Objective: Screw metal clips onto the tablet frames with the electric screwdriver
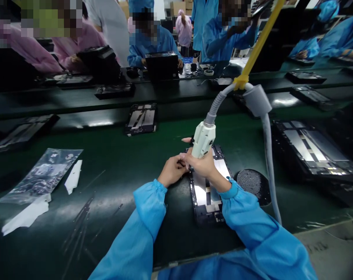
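Observation:
My right hand [202, 165] is wrapped round a pale electric screwdriver [204, 139], whose grey cable runs up to a yellow strap. Below it lies an opened tablet [204, 190] with silvery battery panels and a black frame. My left hand [174, 169] is at the tablet's left edge with its fingers pinched together close to the screwdriver's lower end. Whatever those fingers hold is hidden. The screwdriver's tip cannot be made out behind my hands. Just right of the tablet sits a round dark dish [253, 186] full of tiny parts, probably screws.
A stack of opened tablets [313, 147] stands at the right. Another opened tablet [141, 118] lies ahead. At the left are a clear plastic bag [48, 175] and white paper strips [27, 214]. The grey cable [268, 155] hangs beside my right arm. Co-workers sit opposite.

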### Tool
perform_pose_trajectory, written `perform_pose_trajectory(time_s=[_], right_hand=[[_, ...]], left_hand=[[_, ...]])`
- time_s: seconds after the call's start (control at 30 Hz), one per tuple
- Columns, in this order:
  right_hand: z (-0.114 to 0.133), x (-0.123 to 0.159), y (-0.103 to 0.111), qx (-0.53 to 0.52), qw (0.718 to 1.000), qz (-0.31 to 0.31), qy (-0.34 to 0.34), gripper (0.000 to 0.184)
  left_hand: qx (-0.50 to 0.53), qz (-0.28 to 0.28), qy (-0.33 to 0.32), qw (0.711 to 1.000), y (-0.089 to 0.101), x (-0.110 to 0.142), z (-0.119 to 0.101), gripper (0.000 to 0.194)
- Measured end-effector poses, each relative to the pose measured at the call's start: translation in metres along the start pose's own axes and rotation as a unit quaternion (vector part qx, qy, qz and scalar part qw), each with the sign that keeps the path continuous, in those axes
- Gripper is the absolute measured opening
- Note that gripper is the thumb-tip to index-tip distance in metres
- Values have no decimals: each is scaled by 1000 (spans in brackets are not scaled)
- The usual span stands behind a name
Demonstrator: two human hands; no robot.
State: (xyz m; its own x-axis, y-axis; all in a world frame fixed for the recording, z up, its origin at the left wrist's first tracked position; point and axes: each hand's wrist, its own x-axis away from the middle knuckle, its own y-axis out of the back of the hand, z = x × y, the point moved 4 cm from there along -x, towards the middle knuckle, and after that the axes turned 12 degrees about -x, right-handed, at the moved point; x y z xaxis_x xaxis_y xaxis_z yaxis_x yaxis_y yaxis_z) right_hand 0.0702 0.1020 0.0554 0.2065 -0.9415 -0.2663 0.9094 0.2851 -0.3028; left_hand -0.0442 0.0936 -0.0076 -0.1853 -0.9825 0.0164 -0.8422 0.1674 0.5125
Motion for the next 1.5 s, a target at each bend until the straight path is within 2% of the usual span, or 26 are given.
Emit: perform_pose_trajectory(time_s=[0.13,0.3,0.47,0.53,0.6,0.7,0.8,0.87,1.0,1.1,1.23,1.37,1.5], right_hand=[[-9,-3,-2,2,1000,3,-13,31],[-12,-3,-2,12,1000,3,-8,38],[-15,0,-3,41,999,7,0,33],[-16,3,-5,62,998,15,9,28],[-16,6,-7,75,997,25,26,22],[-16,8,-7,97,994,28,50,17],[-18,7,-8,103,993,14,47,17],[-16,7,-10,87,995,1,42,18],[6,10,-8,36,999,-7,32,22],[36,18,13,31,998,3,50,32],[70,38,74,48,994,-52,85,22],[71,62,132,15,988,-134,74,29],[57,75,155,12,981,-181,65,31]], left_hand=[[41,16,26,999,0,-3,1,8],[63,25,45,997,1,-2,3,6],[67,38,53,996,-2,-4,3,5],[68,45,52,995,3,-4,-1,6],[71,50,49,995,16,1,-5,10],[-12,3,68,998,52,23,-5,21],[-187,-65,128,972,84,59,1,29],[-252,-71,159,952,89,83,7,33],[-297,-95,186,932,71,112,22,47],[-278,-118,206,931,61,119,35,45],[-242,-124,265,925,68,118,42,55],[-302,-88,278,908,77,112,32,63],[-269,-86,342,896,82,114,42,70]])
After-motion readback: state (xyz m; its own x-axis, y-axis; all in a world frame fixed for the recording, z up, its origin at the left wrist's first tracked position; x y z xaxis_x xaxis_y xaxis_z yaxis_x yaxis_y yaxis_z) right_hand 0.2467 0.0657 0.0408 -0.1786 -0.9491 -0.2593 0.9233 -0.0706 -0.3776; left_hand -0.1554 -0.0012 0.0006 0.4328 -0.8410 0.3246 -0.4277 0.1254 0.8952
